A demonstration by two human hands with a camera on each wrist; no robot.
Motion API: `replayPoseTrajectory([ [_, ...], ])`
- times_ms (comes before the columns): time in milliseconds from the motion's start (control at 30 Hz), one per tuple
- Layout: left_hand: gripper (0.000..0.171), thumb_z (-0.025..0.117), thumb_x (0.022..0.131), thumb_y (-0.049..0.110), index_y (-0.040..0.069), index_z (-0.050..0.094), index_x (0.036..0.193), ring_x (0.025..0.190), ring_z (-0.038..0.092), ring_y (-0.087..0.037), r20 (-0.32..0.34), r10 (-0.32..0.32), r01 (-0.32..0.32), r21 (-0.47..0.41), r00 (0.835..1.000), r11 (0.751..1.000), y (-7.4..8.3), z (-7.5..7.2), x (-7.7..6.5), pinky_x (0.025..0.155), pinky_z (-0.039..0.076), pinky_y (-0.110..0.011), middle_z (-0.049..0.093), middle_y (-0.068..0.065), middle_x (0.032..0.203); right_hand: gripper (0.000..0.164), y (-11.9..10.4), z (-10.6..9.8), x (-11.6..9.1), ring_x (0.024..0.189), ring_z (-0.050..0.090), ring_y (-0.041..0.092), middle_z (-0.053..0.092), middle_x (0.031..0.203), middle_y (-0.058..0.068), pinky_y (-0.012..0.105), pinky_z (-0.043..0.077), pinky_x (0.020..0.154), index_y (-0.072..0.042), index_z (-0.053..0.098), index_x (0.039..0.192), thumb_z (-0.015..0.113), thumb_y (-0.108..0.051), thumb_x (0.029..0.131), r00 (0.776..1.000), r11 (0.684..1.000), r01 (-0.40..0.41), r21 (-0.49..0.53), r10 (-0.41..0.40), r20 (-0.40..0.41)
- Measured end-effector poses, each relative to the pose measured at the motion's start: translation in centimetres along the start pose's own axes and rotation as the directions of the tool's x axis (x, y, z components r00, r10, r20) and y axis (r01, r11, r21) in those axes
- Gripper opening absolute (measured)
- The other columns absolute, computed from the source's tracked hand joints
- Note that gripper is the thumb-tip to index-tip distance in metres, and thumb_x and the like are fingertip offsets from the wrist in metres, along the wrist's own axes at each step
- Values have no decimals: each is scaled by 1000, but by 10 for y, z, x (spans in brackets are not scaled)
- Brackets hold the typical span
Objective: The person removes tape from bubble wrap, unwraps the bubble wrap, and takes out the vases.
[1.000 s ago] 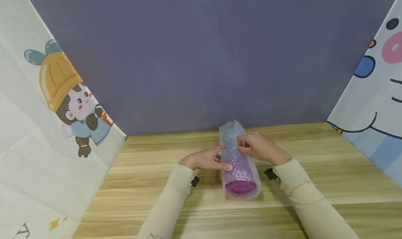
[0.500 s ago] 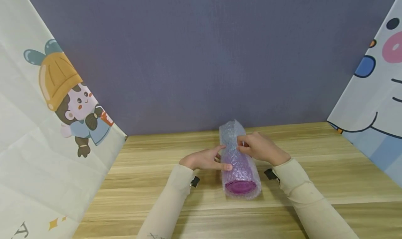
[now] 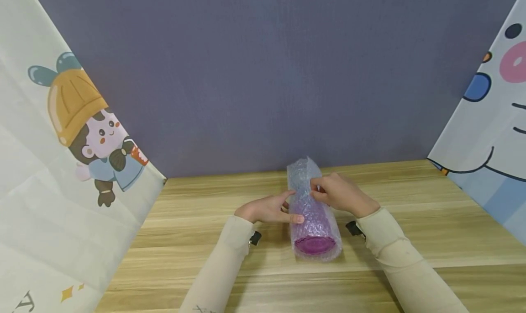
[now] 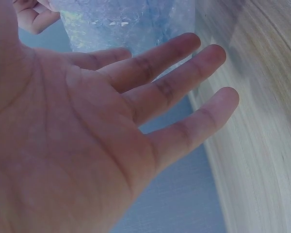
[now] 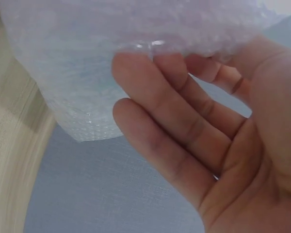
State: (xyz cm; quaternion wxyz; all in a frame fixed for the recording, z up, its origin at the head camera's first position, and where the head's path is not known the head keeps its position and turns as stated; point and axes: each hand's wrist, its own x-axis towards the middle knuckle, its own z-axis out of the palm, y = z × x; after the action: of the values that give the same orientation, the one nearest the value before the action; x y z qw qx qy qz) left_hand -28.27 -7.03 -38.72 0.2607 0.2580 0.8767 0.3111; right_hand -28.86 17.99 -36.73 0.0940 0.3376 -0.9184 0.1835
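A purple cylinder-like object (image 3: pixel 315 246), its kind hidden under the wrapping, lies on the wooden table inside a roll of clear bubble wrap (image 3: pixel 302 178). My left hand (image 3: pixel 269 210) is at the roll's left side, with the thumb resting on top of it. In the left wrist view its fingers (image 4: pixel 184 99) are spread and nearly straight beside the wrap. From the right, my right hand (image 3: pixel 339 194) pinches the bubble wrap between thumb and index finger. The right wrist view shows the other fingers (image 5: pixel 169 114) relaxed against or near the wrap; the pinch itself is partly hidden.
The wooden table (image 3: pixel 197 240) ends at a dark grey-blue panel (image 3: pixel 230 84) behind the roll. A white cloth printed with a cartoon child (image 3: pixel 98 135) hangs at the left. Another printed cloth (image 3: pixel 489 135) hangs at the right.
Both hands and the bubble-wrapped roll have stayed put. Only the printed cloth on the left has shifted slightly leftward.
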Motion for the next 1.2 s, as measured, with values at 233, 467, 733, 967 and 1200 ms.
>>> replayPoseTrajectory([
  [233,104,66,89,68,24,11,166,139,53,-25,4,2,-3,6,1000,1000,-1,0,0,108,52,-41,50,-15,154,20,-1,1,1,51,45,3,55,62,-9,20,39,47,-20,59,80,73,-22,94,999,1000,-26,-10,26,25],
  [467,104,65,89,69,26,11,166,138,54,-25,16,4,-5,23,1000,1000,-3,2,-5,106,52,-41,52,-15,153,19,-10,2,-5,51,47,3,57,62,-9,20,40,47,-19,60,84,75,-24,94,999,999,-33,-33,33,28],
  [733,103,65,89,68,28,10,166,138,54,-24,27,11,-11,30,1000,999,-5,5,-11,107,52,-41,52,-14,153,16,-18,6,-9,49,44,2,53,59,-10,19,38,46,-19,61,85,75,-21,94,1000,997,-9,-75,9,-1],
  [967,104,64,89,70,27,10,166,138,54,-25,26,6,-7,39,1000,999,-4,5,-11,107,52,-42,52,-14,153,14,-17,6,-9,48,39,2,50,58,-10,18,35,45,-18,62,86,71,-18,96,1000,997,10,-74,-10,-1],
  [1200,104,63,89,71,27,9,166,138,54,-25,29,4,-5,35,1000,999,-3,6,-11,108,52,-43,52,-15,153,12,-16,7,-8,47,38,1,51,59,-10,18,35,45,-16,63,87,69,-16,97,1000,997,29,-70,-29,-5],
])
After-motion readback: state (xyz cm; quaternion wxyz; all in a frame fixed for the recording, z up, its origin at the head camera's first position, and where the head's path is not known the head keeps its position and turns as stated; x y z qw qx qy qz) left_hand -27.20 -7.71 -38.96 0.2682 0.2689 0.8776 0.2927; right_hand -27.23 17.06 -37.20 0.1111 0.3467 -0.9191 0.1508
